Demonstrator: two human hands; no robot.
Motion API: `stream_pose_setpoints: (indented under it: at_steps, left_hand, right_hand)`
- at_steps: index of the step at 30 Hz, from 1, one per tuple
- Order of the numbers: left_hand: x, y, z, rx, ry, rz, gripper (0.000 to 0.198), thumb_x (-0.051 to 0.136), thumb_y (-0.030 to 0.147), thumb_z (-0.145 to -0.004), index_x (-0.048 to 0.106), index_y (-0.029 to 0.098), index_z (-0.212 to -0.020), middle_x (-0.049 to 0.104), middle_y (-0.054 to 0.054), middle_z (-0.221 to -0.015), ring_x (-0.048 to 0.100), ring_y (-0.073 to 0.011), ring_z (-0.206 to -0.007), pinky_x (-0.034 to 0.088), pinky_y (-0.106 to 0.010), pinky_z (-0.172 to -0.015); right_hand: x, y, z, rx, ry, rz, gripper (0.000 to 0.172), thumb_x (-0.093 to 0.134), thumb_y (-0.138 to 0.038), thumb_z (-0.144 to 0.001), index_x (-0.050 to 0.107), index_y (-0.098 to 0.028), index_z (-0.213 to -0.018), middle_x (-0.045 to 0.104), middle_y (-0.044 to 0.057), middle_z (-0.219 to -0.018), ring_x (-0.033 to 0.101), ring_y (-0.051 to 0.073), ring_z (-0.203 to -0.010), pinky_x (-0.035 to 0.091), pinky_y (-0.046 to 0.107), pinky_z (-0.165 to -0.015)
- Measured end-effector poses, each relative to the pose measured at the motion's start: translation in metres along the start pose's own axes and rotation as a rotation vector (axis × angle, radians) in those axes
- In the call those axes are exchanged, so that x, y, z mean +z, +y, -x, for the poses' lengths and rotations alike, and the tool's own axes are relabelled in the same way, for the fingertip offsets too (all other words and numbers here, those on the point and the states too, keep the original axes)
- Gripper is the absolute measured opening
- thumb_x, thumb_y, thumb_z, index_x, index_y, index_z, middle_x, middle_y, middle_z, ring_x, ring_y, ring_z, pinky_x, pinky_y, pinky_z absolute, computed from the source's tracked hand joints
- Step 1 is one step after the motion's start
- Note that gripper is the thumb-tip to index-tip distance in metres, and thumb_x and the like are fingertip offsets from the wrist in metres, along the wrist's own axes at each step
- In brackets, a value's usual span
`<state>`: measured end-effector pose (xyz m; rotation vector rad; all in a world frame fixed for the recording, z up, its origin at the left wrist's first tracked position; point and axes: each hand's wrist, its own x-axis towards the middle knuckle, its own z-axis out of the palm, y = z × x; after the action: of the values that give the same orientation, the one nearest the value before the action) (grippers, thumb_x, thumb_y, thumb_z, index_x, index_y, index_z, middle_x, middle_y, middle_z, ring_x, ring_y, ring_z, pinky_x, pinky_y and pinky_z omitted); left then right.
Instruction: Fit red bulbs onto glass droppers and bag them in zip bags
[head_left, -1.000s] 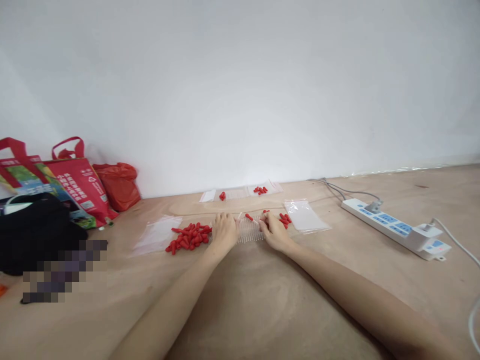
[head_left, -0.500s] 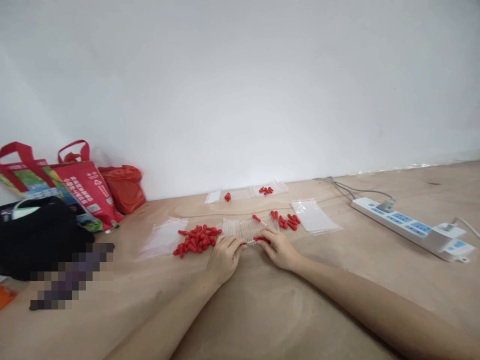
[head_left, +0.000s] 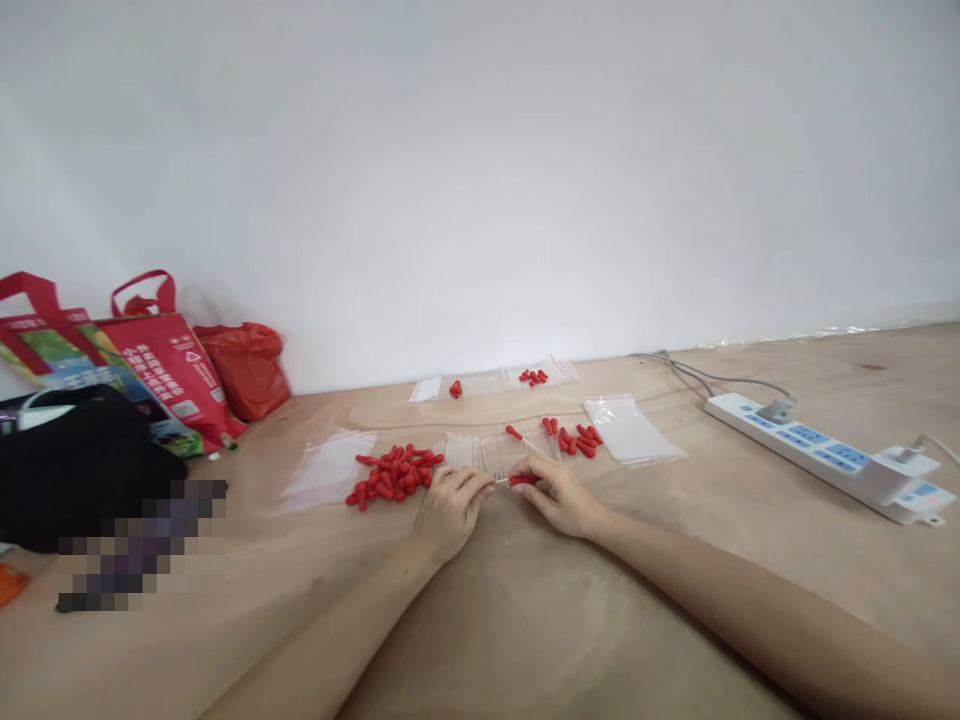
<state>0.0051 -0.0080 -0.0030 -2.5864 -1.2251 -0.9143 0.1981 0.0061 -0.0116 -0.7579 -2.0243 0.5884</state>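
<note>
My left hand [head_left: 452, 508] pinches a clear glass dropper tube [head_left: 501, 482], most of it hidden by the fingers. My right hand [head_left: 556, 497] grips a red rubber bulb [head_left: 524, 480], whose open end is at the tube's tip. Whether the tube sits inside the bulb, I cannot tell. Behind both hands lies a row of clear tubes [head_left: 480, 452], side by side. A tube with a red bulb [head_left: 514, 433] on it rests across the row's right part. Left of the row is a heap of loose red bulbs [head_left: 394, 473]; a smaller group of red bulbs [head_left: 581, 440] lies right.
Plastic zip bags lie left [head_left: 328, 468] and right [head_left: 634, 430]. By the wall are more tubes [head_left: 484, 385] and small red bulbs [head_left: 533, 377]. A power strip [head_left: 802, 440] with cords is at right. Shopping bags [head_left: 176, 375] and a black cloth item [head_left: 90, 470] stand left.
The view has shifted slightly. Both hands stay nearly in place, with a little more of the tube and the red bulb showing between the fingers.
</note>
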Motion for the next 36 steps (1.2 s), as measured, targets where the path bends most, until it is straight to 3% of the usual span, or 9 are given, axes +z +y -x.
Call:
stream_pose_setpoints:
  at_steps: [4, 14, 36]
  left_hand:
    - [0.0, -0.001, 0.001, 0.017, -0.018, 0.023, 0.02, 0.039, 0.022, -0.087, 0.058, 0.021, -0.091, 0.063, -0.001, -0.083, 0.054, -0.0143, -0.075, 0.033, -0.03, -0.075]
    - [0.002, -0.003, 0.002, 0.088, -0.019, -0.023, 0.023, 0.04, 0.019, -0.086, 0.059, 0.023, -0.096, 0.062, 0.0, -0.075, 0.053, -0.0126, -0.066, 0.029, -0.03, -0.069]
    - [0.003, 0.009, 0.004, 0.148, 0.048, -0.067, 0.023, 0.037, 0.015, -0.084, 0.06, 0.018, -0.082, 0.059, 0.0, -0.064, 0.05, -0.0112, -0.059, 0.026, -0.03, -0.066]
  right_hand:
    - [0.0, 0.0, 0.0, -0.008, -0.028, -0.003, 0.014, 0.047, -0.021, -0.08, 0.059, -0.019, -0.086, 0.058, 0.005, -0.084, 0.053, 0.014, -0.078, 0.043, 0.028, -0.071]
    - [-0.001, 0.004, 0.002, -0.05, -0.055, 0.019, 0.019, 0.043, -0.024, -0.083, 0.061, -0.018, -0.085, 0.06, 0.004, -0.077, 0.055, 0.013, -0.072, 0.044, 0.025, -0.067]
    - [0.0, 0.003, 0.005, -0.215, -0.136, 0.213, 0.016, 0.043, -0.018, -0.081, 0.056, -0.016, -0.088, 0.055, 0.005, -0.074, 0.051, 0.013, -0.069, 0.042, 0.023, -0.063]
